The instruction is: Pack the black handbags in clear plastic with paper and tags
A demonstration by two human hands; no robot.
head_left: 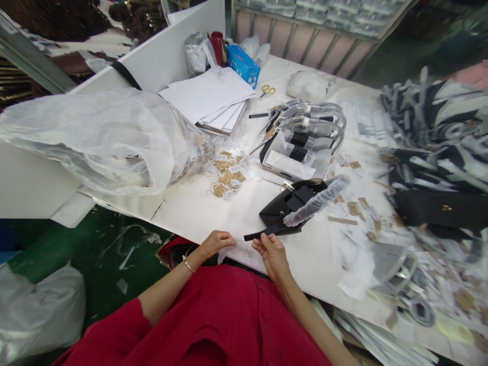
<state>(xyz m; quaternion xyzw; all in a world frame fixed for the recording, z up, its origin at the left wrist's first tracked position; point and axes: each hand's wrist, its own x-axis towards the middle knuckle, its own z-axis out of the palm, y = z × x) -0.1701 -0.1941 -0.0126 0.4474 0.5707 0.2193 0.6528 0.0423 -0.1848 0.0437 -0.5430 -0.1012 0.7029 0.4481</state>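
The person is wearing a red shirt (229,310) and is leaning close to the edge of a white table (198,216). The left hand (216,245) is hanging by the table edge with its fingers bending in, and I can't tell if they are pinching anything. The right hand (273,255) is pinching a flat black strap (279,228) near its end, between the thumb and the fingers. The strap is running up to a small black bag (271,209), which is lying on the table just past the right hand. Clear plastic is wrapping around the bag's handle (318,202). Off to the right, a big pile of black bags (442,208) is lying near some loose paper scraps. A bit farther off, brown tags (229,178) are sitting in a heap beside a big see-through sack (145,134). Behind the small bag, more bags with plastic-covered handles (305,140) are standing in a row. Farther back, white sheets (209,94) are lying in a stack, yellow scissors (269,89) are resting near them, and a blue box (241,63) is sitting behind
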